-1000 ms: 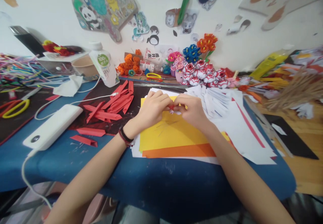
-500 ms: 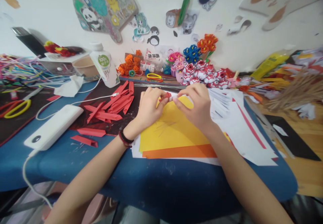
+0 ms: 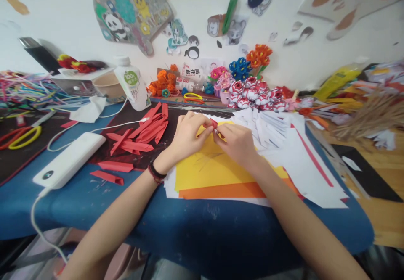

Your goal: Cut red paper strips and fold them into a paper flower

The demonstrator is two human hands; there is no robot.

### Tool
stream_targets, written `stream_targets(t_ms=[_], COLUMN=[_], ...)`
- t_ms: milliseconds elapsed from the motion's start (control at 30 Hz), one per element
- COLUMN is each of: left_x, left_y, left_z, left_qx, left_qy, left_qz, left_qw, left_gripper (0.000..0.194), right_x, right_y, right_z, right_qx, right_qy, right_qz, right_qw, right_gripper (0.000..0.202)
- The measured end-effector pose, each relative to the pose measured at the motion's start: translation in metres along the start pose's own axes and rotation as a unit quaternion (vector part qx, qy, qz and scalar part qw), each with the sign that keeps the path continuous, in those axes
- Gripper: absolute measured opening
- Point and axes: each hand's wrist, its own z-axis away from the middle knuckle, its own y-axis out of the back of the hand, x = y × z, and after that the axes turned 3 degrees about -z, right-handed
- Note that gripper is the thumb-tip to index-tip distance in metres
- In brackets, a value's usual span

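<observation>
Between my two hands is a small piece of folded red and white paper (image 3: 213,122), mostly covered by fingers. My left hand (image 3: 191,132) pinches it from the left, thumb and forefinger closed on it. From the right, my right hand (image 3: 237,142) closes its fingertips on the lower white part. Both hands are above a yellow sheet (image 3: 202,175), which lies over an orange sheet (image 3: 221,190) and white paper. Folded red paper strips (image 3: 142,133) lie in a loose heap left of my left hand. Folded white strips (image 3: 263,128) are spread beyond my right hand.
A white power bank (image 3: 69,160) with a cable lies at the left, near yellow-handled scissors (image 3: 25,138). A white bottle (image 3: 132,84) stands behind the red strips. Red-and-white paper flowers (image 3: 255,93) line the back. A black board (image 3: 366,173) is at the right.
My right hand has moved slightly left and down, closer to my left hand, and its fingers are more curled. The red piece now points upward between the fingers.
</observation>
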Motion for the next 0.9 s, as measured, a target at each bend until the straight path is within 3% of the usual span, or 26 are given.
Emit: stream_targets(t_ms=[333,667,900], left_x=[0.008,-0.008,-0.011], left_y=[0.007,0.002,0.002], left_z=[-0.001,-0.003,-0.004], left_qx=[0.050,0.067,0.072], left_qy=[0.013,0.089,0.089], left_qz=[0.022,0.134,0.133], left_qw=[0.998,0.985,0.984], left_gripper=[0.017,0.017,0.014], right_x=[-0.001,-0.004,-0.004], right_y=[0.000,0.002,0.002], right_z=[-0.002,-0.002,-0.002], right_qx=[0.025,0.045,0.049], right_qy=[0.066,0.072,0.077], right_qz=[0.011,0.010,-0.004], right_qw=[0.997,0.996,0.996], right_gripper=[0.023,0.027,0.028])
